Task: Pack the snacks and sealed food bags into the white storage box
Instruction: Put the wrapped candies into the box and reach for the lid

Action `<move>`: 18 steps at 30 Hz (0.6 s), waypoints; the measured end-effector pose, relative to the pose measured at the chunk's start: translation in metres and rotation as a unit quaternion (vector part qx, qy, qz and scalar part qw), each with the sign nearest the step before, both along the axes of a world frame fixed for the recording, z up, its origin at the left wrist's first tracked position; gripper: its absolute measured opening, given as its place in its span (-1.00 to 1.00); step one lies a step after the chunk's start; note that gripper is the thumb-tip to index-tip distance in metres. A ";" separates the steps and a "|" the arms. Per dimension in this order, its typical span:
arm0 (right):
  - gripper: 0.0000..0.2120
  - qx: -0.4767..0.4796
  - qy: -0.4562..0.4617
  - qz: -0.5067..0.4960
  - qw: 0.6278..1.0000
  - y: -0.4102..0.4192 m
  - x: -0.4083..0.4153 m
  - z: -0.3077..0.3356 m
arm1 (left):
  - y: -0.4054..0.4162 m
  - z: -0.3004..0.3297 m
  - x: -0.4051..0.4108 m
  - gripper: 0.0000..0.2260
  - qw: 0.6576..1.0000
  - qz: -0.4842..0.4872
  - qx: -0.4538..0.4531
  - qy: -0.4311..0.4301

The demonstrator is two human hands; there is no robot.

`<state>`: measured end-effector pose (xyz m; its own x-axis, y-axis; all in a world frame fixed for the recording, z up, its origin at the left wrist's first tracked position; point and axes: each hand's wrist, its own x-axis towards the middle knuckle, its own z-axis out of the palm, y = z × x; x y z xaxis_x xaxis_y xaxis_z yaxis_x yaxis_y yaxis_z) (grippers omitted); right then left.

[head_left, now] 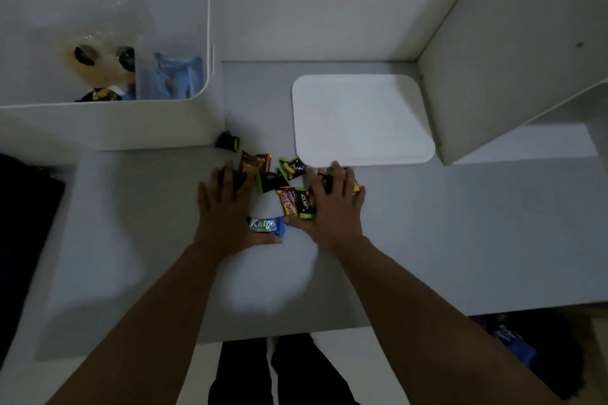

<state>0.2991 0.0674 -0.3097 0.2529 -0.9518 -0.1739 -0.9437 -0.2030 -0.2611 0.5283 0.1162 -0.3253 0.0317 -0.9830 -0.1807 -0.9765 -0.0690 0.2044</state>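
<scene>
Several small snack packets lie in a loose cluster on the grey table. My left hand (227, 207) rests flat at the cluster's left side, fingers spread over a dark packet (237, 181), thumb under a blue Kalpa packet (267, 225). My right hand (332, 204) lies flat at the right side, covering an orange-yellow packet (356, 187). Between the hands lie a red packet (287, 201), a black-green Nextar packet (304, 204), an orange packet (256, 162) and two more black-green ones (292, 168). The white storage box (108, 125) stands at the back left, holding sealed bags and a blue pouch (177, 79).
One black-green packet (227, 141) lies apart by the box's front right corner. The box's white lid (362, 118) lies flat at the back right. A white shelf panel (513, 52) rises on the right. The table's front edge is just before my legs.
</scene>
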 end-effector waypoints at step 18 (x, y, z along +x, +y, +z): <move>-0.68 -0.084 -0.068 0.067 0.992 0.006 -0.033 -0.016 | -0.018 -0.013 -0.032 -0.60 0.984 -0.102 -0.141 -0.047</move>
